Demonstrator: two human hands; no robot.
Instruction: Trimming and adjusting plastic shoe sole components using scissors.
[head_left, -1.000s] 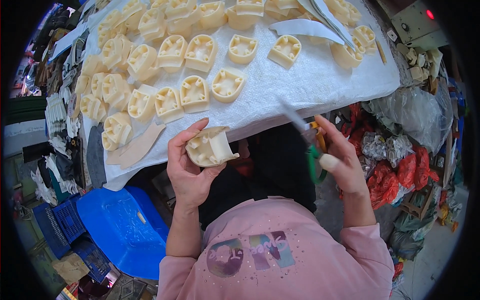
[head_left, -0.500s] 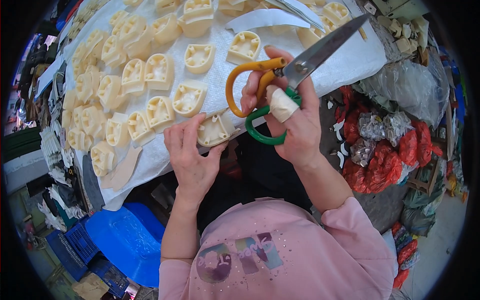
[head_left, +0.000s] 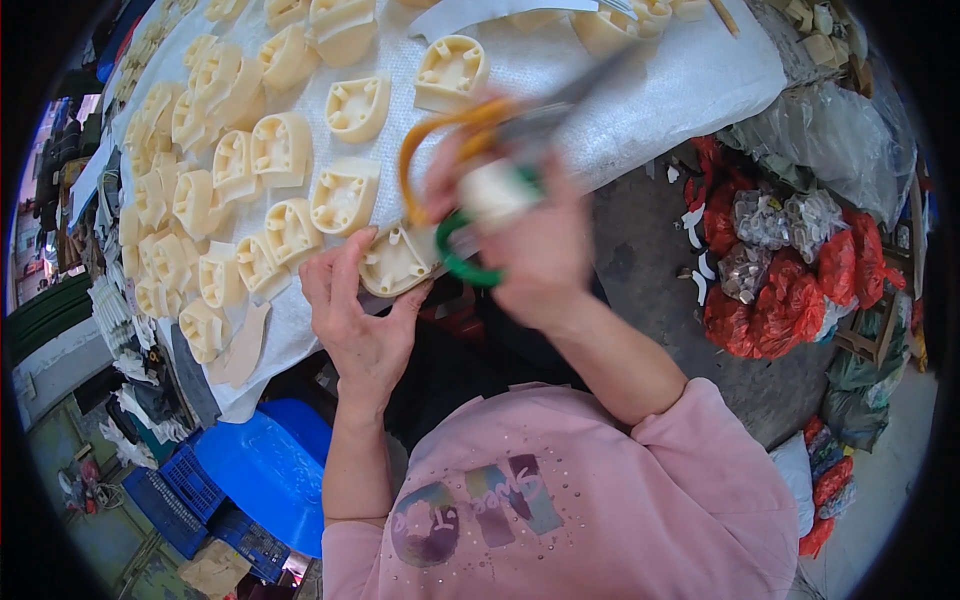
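Both grips closed: left hand holds cream part; right hand, scissors.

Well to the right of the right hand, past the table's edge, a heap of tied plastic bags lies on the ground: several red bags bunched and knotted, with two clear bags of small pale pieces wedged among them. Above these, farther from the hand, a large cloudy see-through bag slumps against the table. Lower right, more red and greenish bags trail along the edge of view. Below and left of the left hand, blue plastic crates stand on the floor. No labels, signs or screens can be made out.
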